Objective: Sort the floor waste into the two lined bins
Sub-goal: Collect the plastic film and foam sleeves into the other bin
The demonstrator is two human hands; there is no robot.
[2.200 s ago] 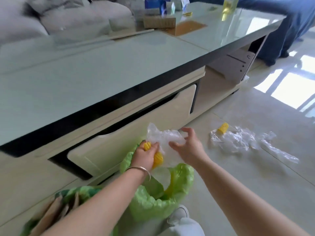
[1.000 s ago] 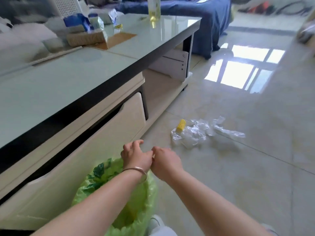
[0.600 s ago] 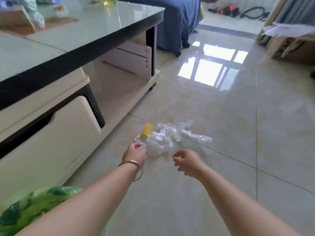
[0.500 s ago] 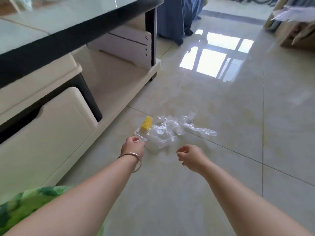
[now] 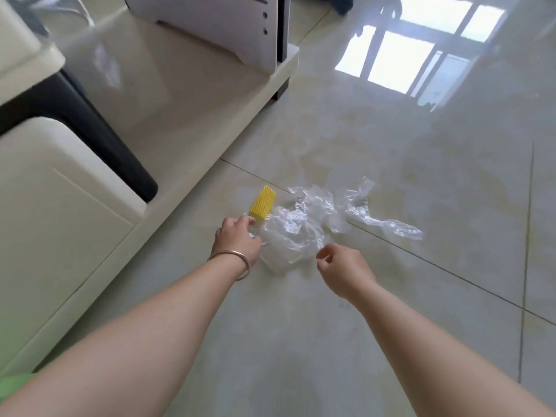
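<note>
Crumpled plastic (image 5: 304,227) lies between loosely curled, empty hands — left (image 5: 237,240), right (image 5: 343,269) — bare tiles beyond.

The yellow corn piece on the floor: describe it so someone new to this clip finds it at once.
Start at the cream cabinet on the left and follow its base to the tiled floor. The corn piece lies there beside crumpled clear plastic, just beyond the left hand. It is the only solid, ribbed, bright yellow item.

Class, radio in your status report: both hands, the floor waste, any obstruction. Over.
Left hand at yellow corn cob piece, grip unclear. Right hand loosely curled, empty, beside crumpled clear plastic wrap. Path unobstructed.
</note>
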